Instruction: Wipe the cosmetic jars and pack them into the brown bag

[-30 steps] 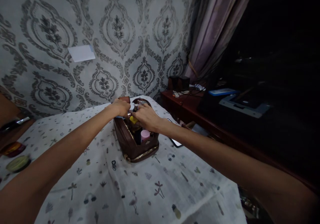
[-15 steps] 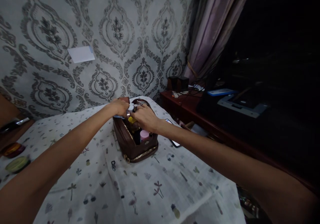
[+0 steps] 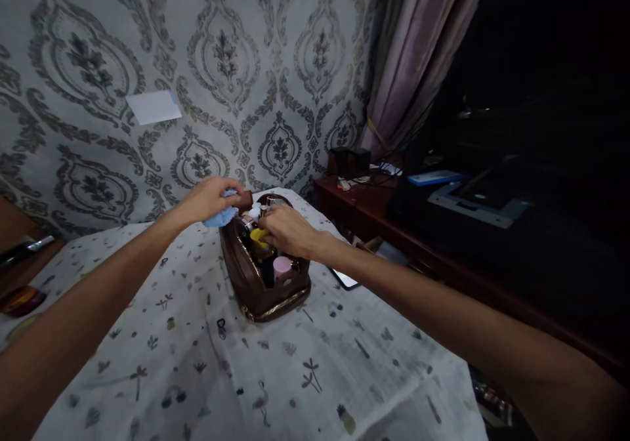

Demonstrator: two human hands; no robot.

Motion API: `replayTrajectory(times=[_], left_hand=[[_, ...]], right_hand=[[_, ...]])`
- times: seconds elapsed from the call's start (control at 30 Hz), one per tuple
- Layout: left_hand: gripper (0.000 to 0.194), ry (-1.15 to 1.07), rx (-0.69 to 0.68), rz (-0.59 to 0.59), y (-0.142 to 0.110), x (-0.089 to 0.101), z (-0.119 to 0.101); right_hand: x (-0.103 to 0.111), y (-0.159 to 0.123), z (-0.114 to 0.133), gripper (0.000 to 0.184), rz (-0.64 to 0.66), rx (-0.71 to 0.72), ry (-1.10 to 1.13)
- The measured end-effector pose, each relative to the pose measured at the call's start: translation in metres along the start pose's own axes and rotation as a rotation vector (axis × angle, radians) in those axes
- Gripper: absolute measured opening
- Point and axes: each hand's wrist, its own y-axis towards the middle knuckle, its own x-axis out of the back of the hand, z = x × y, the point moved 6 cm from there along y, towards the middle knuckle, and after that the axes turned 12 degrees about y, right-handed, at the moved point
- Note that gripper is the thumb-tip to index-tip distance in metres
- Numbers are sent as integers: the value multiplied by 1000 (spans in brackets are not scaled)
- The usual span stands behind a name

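An open brown zippered cosmetic bag (image 3: 235, 267) stands on the patterned sheet, packed with small bottles and jars. My left hand (image 3: 211, 197) is raised just left of the bag's far end, its fingers closed on a light blue cloth (image 3: 221, 218). Inside the bag's opening, the fingers of my right hand (image 3: 290, 230) are curled beside a yellow item (image 3: 258, 236); their tips are partly hidden, and I cannot make out what they grip. A jar with a pink lid (image 3: 282, 267) sits near the bag's front end. White-topped bottles (image 3: 254, 212) show between the hands.
A phone (image 3: 348, 280) lies on the sheet (image 3: 275, 375) right of the bag. Along the right runs a dark red desk (image 3: 339, 198) with small black speakers (image 3: 359, 161) and cables. Behind is a patterned wall (image 3: 226, 54); a round dark red-and-yellow container (image 3: 22, 301) sits at far left.
My left hand has moved left and up from the bag's opening, bringing the blue cloth clear of it. My right hand stays over the bag, and more of the yellow item shows.
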Motion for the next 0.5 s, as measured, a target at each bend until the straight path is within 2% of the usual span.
replayTrajectory(times=[0.1,0.23,0.37,0.5], left_hand=[[40,-5,2,-32,-8,0,4],[38,42,25,4,-12,-10,7],[36,135,-3,32,-8,-16,3],[38,302,-59,151,4,-22,-8]], right_hand=[[-1,8,3,21,-27,35,5],[-14,23,15,21,5,155,-17],[-22,31,21,23,30,160,-44],[-21,29,21,24,43,152,-26]])
